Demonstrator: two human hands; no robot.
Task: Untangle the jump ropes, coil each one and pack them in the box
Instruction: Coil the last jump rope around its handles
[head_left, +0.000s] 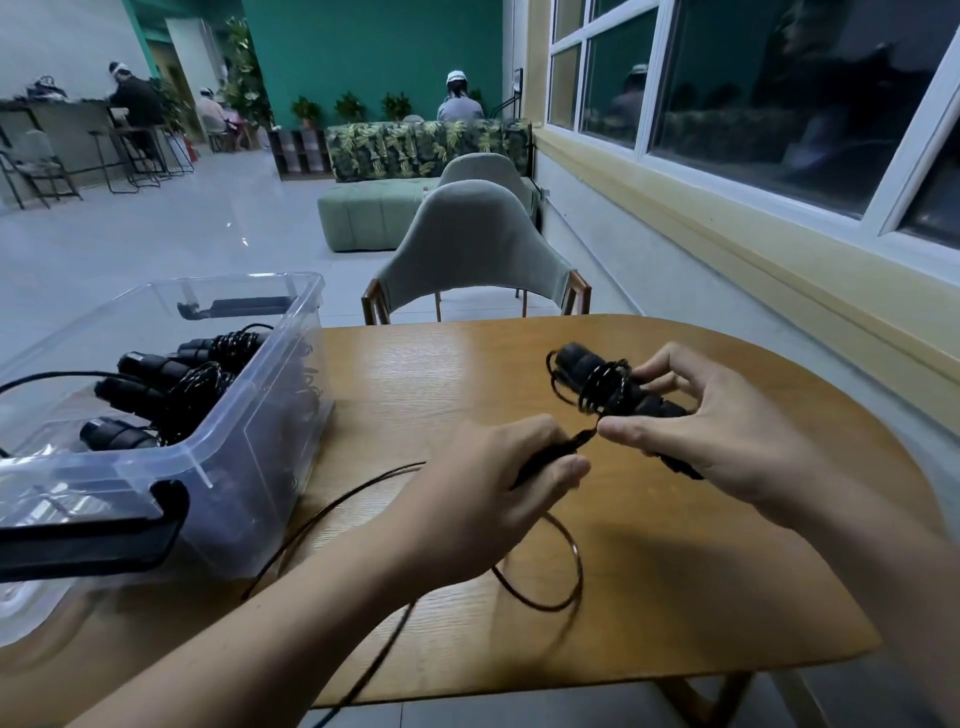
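Your left forearm (270, 639) crosses the near edge of the table (701, 582), and your left hand (493, 473) has its fingers curled round a dark stretch of the jump rope's cord (563, 577), gripping it just short of your right thumb. Your right hand (727, 441) pinches the pair of black handles (621, 389) between thumb and fingers, held side by side above the tabletop with a few turns of cord already wound round them. From your left hand the rest of that cord trails back over the wood in one wide loose loop and runs off the near edge, so I judge this rope freed from any tangle but only partly coiled. To your left the clear plastic box (249, 447) stands open on the table, and several coiled ropes (171, 389) lie inside it with their handles pointing away from you; one thin strand arcs up over its far-left rim, and where that strand ends I cannot tell. No other loose rope shows on the table, so this looks like the last one. What remains is winding the slack, securing it and laying the bundle in the box. A grey chair (478, 244) faces you across the table.
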